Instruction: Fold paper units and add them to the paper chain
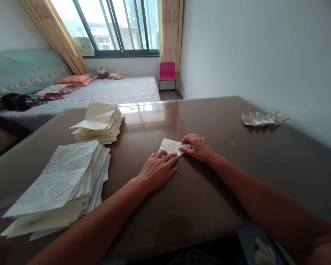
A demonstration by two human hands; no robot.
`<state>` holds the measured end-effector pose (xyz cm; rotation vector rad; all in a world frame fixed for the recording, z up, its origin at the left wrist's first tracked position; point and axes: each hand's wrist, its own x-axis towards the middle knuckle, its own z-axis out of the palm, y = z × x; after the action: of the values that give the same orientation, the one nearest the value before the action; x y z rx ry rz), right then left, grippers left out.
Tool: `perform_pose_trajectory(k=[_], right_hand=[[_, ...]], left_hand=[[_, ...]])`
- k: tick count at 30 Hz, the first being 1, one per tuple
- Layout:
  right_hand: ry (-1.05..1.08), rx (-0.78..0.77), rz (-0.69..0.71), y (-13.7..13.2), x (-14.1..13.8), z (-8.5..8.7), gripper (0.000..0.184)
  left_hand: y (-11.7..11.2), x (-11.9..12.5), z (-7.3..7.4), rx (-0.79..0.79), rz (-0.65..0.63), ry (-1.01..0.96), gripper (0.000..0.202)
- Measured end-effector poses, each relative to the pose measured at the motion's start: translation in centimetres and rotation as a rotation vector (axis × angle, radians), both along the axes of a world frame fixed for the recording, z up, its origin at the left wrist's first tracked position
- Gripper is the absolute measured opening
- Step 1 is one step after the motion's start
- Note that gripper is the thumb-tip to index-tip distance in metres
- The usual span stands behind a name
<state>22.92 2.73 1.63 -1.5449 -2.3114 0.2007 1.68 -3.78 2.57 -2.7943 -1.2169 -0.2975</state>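
A small piece of folded paper (169, 146) with writing on it lies on the brown table in front of me. My left hand (158, 170) rests palm down with its fingers stretched over the paper's near edge, pressing it against the tabletop. At the paper's right end, the thumb and curled fingers of my right hand (198, 147) are closed on its edge. A little whitish bit shows between those fingers; whether it is a fold of the same paper I cannot tell.
To the left lie a stack of written sheets (63, 176) and, behind it, a stack of cream paper (99, 123). Pleated folded papers (262, 118) stand at the right near the wall. Beyond the glossy table (143, 129) are a bed (132, 88) and a pink chair (167, 71).
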Motion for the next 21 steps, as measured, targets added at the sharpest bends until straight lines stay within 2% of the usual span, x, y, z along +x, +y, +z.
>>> perform_pose_trajectory(k=[4, 8, 18, 21], right_hand=[[-0.016, 0.052, 0.091, -0.2, -0.1, -0.8, 0.046], [-0.092, -0.012, 0.12, 0.0, 0.1, -1.5, 0.061], [-0.159, -0.128, 0.09, 1.2, 2.2, -1.1, 0.056], [-0.134, -0.106, 0.07, 1.2, 2.5, -0.5, 0.054]], left_hand=[[0.0, 0.1, -0.2, 0.022, 0.007, -0.002, 0.04], [0.0, 0.2, -0.2, 0.033, 0.011, 0.005, 0.04], [0.0, 0.1, -0.2, 0.036, 0.009, 0.025, 0.039], [0.0, 0.2, -0.2, 0.033, 0.006, 0.018, 0.039]])
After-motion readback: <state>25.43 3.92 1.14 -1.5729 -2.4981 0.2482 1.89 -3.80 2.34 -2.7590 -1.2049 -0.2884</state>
